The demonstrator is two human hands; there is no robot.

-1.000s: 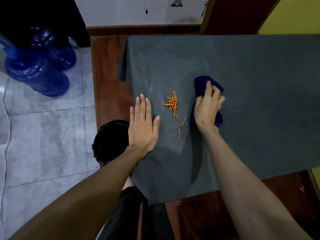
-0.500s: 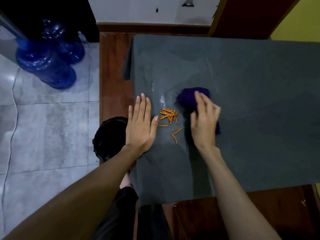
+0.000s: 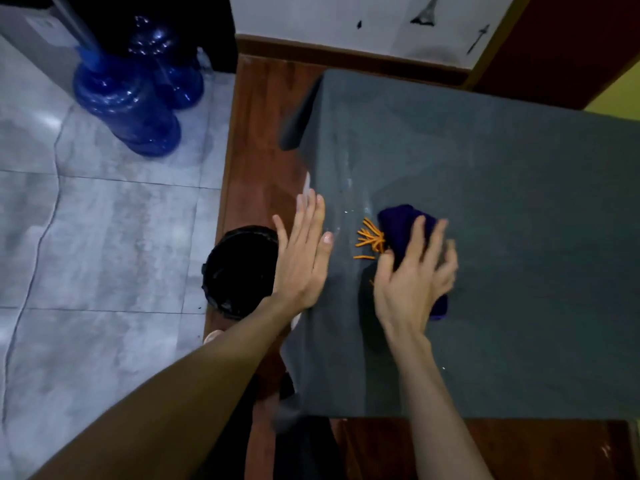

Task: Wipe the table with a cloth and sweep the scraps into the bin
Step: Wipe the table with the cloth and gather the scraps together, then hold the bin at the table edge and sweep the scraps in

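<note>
A dark purple cloth point(image 3: 401, 225) lies on the grey-covered table point(image 3: 502, 209), and my right hand point(image 3: 414, 271) presses down on it with fingers spread. Several orange scraps point(image 3: 370, 239) are bunched against the cloth's left edge. My left hand point(image 3: 302, 258) is flat and open at the table's left edge, fingers together, a short gap left of the scraps. Below that edge, on the floor, stands a black round bin point(image 3: 239, 270), partly hidden by my left hand and forearm.
Two large blue water bottles point(image 3: 128, 105) stand on the grey tiled floor at the upper left. A red-brown wooden strip point(image 3: 252, 157) runs between the tiles and the table. A white wall with a wooden skirting lies behind the table.
My right hand has pushed the cloth leftward, bunching the orange scraps closer to the table's left edge. My left hand has shifted slightly left over the edge, above the bin.
</note>
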